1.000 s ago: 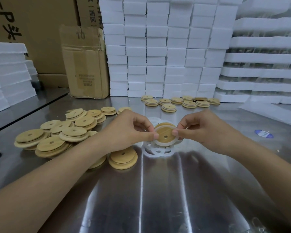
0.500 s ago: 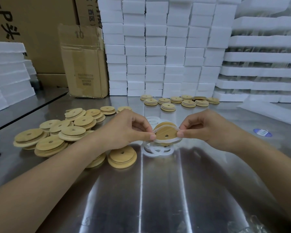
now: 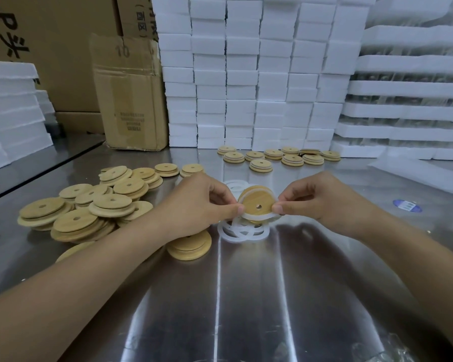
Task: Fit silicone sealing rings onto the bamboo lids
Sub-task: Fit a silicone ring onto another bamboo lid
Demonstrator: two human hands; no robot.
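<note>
Ring [image 3: 259, 217] has seated further round lid [image 3: 255, 199] at frame centre. Left hand [image 3: 199, 202] and right hand [image 3: 324, 199] each pinch ring at opposite edges.

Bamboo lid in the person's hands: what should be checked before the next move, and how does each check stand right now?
1. Lid held from both sides: ok. The left hand and the right hand pinch the bamboo lid at opposite edges.
2. Ring looped round the lid: ok. The silicone ring shows along its left and lower edges.
3. Ring seated evenly: not ok. It sags off the lower edge.
4. Ring on the far side of the lid: cannot tell, it is hidden.
5. Spare rings at hand: ok. The loose rings lie on the steel table just under the hands.
</note>
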